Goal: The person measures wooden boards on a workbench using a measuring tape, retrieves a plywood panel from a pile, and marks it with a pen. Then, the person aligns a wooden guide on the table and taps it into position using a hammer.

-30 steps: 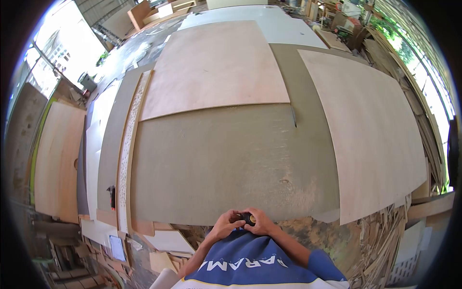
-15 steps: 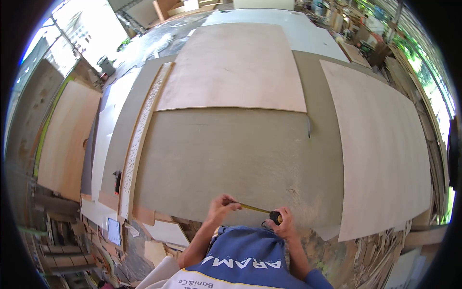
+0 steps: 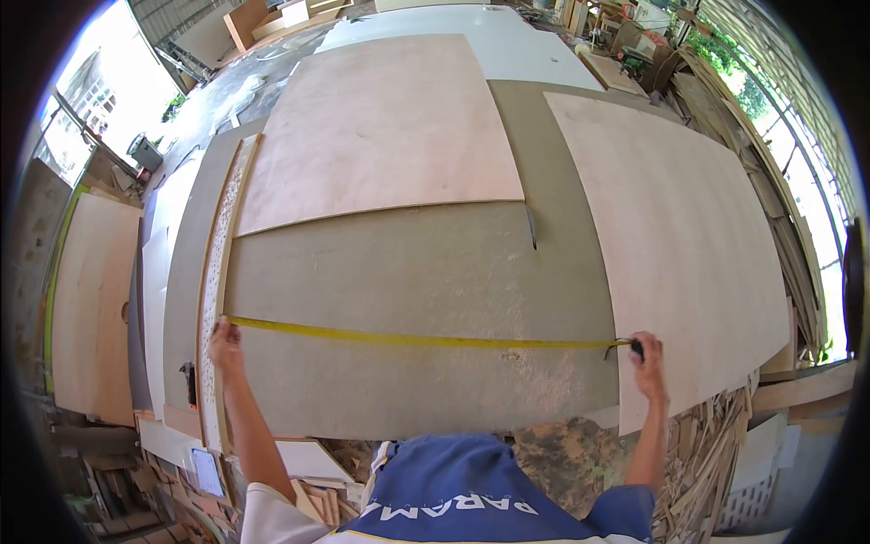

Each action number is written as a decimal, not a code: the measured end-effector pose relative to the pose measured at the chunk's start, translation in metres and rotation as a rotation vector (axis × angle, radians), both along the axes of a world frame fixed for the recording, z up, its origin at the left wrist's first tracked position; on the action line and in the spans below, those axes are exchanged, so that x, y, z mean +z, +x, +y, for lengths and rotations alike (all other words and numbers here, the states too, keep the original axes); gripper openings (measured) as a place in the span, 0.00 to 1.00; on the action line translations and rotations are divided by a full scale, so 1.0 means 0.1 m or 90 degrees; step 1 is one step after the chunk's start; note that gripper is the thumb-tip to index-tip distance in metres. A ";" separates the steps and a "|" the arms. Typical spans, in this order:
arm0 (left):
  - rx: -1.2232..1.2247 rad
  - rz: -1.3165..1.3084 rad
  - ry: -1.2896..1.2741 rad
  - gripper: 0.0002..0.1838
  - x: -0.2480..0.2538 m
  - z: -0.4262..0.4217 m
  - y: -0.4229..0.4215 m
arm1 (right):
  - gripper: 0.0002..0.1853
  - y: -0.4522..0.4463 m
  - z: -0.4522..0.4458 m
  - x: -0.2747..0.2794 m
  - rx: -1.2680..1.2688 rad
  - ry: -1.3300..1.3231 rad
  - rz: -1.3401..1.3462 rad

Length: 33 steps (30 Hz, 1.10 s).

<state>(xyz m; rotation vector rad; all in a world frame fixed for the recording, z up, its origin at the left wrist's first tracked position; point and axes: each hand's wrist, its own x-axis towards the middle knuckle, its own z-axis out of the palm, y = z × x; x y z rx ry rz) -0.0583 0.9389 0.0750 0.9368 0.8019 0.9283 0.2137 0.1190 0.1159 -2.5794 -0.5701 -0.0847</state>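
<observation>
"How are the arms held?"

"Stretched forward and wide apart. The left hand [image 3: 226, 346] pinches the end of the long yellow measuring tape [image 3: 399, 340] at the wood-edged, mottled white strip [image 3: 217, 272]."

"And the right hand [image 3: 649, 365]?"

"Fingers curled around the small black tape case [image 3: 637, 348], over the pale plywood sheet [image 3: 689, 245]. The tape spans the flat grey-brown board [image 3: 408, 263]."

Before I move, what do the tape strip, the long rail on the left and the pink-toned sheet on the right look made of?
Tape strip: probably coated metal, thin, bright yellow.
Rail: likely wood, brown edges, pale speckled face.
Sheet: apparently plywood, matte, faintly grained.
</observation>
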 end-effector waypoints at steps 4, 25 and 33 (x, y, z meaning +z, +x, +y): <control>0.153 0.005 -0.009 0.07 -0.38 0.97 0.28 | 0.12 0.59 -0.26 0.21 -0.040 0.004 -0.004; -0.153 0.318 -0.022 0.26 -0.54 -0.82 3.39 | 0.12 3.26 1.76 -0.22 0.179 -0.053 0.051; -0.285 0.431 0.220 0.35 -0.73 -0.94 3.13 | 0.11 3.70 2.00 -0.75 0.185 -0.056 0.064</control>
